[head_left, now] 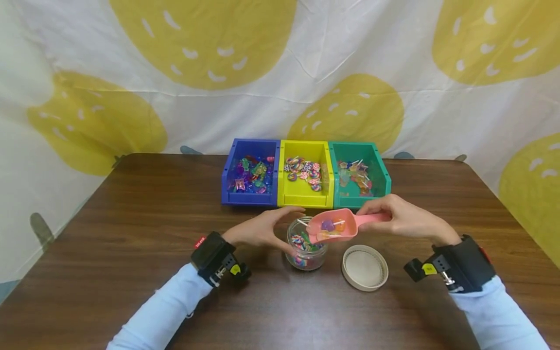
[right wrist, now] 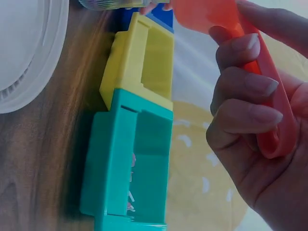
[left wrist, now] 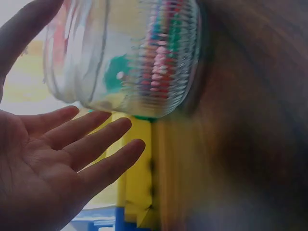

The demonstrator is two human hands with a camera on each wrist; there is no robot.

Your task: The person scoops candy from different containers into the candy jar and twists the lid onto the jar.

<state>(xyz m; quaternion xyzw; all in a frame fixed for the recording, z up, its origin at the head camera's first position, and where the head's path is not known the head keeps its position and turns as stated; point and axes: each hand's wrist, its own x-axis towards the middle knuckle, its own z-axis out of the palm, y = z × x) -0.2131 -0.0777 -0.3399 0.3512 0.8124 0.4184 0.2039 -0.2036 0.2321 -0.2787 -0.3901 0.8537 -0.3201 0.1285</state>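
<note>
My right hand (head_left: 400, 218) grips the handle of a pink scoop (head_left: 350, 221), fingers curled round it in the right wrist view. The scoop's bowl carries a few small lollipops (head_left: 327, 225) in purple and orange, and its lip is over the mouth of a glass jar (head_left: 302, 262). Colourful candies (left wrist: 161, 57) fill the jar's lower part. Beside the jar, my left hand (head_left: 262, 227) is spread with straight fingers; in the left wrist view the fingers extend below the jar and the thumb lies near its rim. Whether the thumb touches is unclear.
A round white lid (head_left: 365, 267) lies right of the jar. Behind stand a blue bin (head_left: 249, 198), a yellow bin (head_left: 306, 199) and a green bin (head_left: 360, 201), each holding candies. A fruit-patterned cloth (head_left: 245, 112) hangs behind the brown wooden table (head_left: 144, 218).
</note>
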